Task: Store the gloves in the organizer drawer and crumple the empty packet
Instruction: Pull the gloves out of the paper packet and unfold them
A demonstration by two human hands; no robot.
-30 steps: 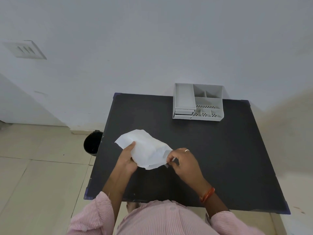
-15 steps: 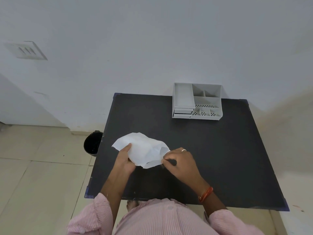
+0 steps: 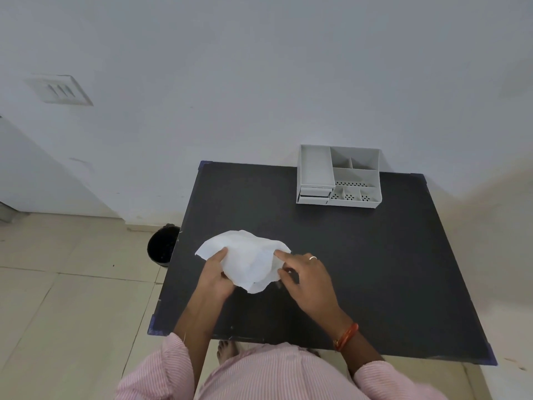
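Note:
A white paper packet (image 3: 248, 259) is held just above the near-left part of the black table (image 3: 360, 255). My left hand (image 3: 216, 277) grips its left side, thumb on top. My right hand (image 3: 305, 277) holds its right end, with the forefinger laid across the opening. No gloves show; the inside of the packet is hidden. The grey organizer (image 3: 339, 177) stands at the table's far edge against the wall, with two small drawers (image 3: 314, 195) at its front left, both pushed in.
A black bin (image 3: 161, 245) stands on the tiled floor left of the table. The wall runs right behind the organizer. My bare foot (image 3: 226, 349) shows under the near edge.
Both hands have shifted the packet slightly left. My right forefinger now rests on top of the packet's right end, which looks spread wider.

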